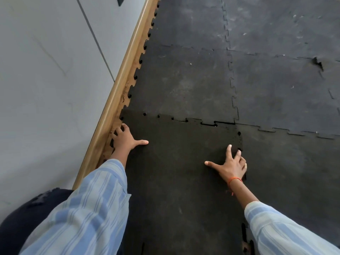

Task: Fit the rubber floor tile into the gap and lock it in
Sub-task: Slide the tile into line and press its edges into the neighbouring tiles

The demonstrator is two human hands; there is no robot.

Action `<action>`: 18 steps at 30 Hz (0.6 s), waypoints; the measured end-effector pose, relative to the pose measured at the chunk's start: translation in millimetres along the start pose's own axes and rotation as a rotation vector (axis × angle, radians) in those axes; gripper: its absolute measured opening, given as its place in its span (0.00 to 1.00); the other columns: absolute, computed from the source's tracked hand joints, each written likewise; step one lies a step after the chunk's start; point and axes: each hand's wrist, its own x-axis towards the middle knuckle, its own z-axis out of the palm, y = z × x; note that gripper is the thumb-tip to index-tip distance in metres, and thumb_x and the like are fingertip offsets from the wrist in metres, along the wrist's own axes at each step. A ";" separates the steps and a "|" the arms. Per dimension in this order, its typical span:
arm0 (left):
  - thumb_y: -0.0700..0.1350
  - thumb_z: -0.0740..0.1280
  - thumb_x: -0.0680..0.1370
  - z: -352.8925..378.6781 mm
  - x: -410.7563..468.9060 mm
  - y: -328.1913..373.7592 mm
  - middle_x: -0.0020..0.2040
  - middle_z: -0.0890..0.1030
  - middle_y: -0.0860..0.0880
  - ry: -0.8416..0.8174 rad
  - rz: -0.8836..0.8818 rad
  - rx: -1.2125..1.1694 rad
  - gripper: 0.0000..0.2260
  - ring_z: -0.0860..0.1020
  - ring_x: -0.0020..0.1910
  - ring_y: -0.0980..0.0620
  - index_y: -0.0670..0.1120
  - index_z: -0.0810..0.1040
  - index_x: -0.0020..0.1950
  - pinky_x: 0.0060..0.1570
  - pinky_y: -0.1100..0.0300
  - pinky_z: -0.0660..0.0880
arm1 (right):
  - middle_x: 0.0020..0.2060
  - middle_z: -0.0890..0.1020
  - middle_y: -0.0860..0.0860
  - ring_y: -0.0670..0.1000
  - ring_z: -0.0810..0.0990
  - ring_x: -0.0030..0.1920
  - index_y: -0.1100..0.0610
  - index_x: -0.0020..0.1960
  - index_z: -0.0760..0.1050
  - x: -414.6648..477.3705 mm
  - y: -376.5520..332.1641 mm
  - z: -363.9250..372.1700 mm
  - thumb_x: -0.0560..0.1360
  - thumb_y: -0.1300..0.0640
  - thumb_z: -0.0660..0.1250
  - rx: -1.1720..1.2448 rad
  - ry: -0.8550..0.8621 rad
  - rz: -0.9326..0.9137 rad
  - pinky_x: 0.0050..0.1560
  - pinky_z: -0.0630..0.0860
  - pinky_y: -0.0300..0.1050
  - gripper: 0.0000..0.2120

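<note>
A dark rubber floor tile (176, 162) with puzzle-cut edges lies on the floor in front of me, darker than the tiles around it. My left hand (125, 138) rests at its left edge beside the skirting, fingers curled over the teeth, thumb stretched out on top. At the tile's right edge my right hand (230, 165) has its fingers spread and its fingertips on the toothed seam. The far seam (207, 123) is partly meshed; a few teeth near its right end stand slightly raised with dark slits showing.
A tan wooden skirting (117, 92) runs along the grey wall (46, 80) on the left. Grey interlocking tiles (276, 85) cover the floor ahead and to the right. One seam at the far right is torn up (317, 62).
</note>
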 end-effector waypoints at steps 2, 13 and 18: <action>0.68 0.73 0.63 1.3 0.9 -1.4 0.78 0.50 0.41 0.007 0.013 -0.012 0.55 0.50 0.75 0.34 0.46 0.46 0.78 0.67 0.37 0.61 | 0.76 0.51 0.61 0.63 0.52 0.74 0.48 0.77 0.48 2.3 -0.8 -0.4 0.62 0.31 0.70 0.014 0.006 -0.005 0.75 0.51 0.58 0.53; 0.71 0.66 0.67 0.1 11.1 36.4 0.77 0.34 0.43 -0.079 0.281 0.193 0.54 0.38 0.76 0.40 0.46 0.37 0.78 0.72 0.39 0.45 | 0.75 0.47 0.65 0.63 0.48 0.76 0.57 0.76 0.55 4.2 -46.6 8.4 0.72 0.42 0.68 -0.201 0.222 -0.213 0.75 0.50 0.54 0.41; 0.69 0.69 0.67 -6.1 27.9 42.0 0.77 0.33 0.46 -0.233 0.283 0.205 0.56 0.38 0.76 0.43 0.46 0.35 0.77 0.73 0.41 0.49 | 0.77 0.40 0.58 0.57 0.39 0.77 0.55 0.77 0.41 22.9 -74.1 24.7 0.72 0.33 0.60 -0.256 -0.058 -0.449 0.75 0.45 0.55 0.47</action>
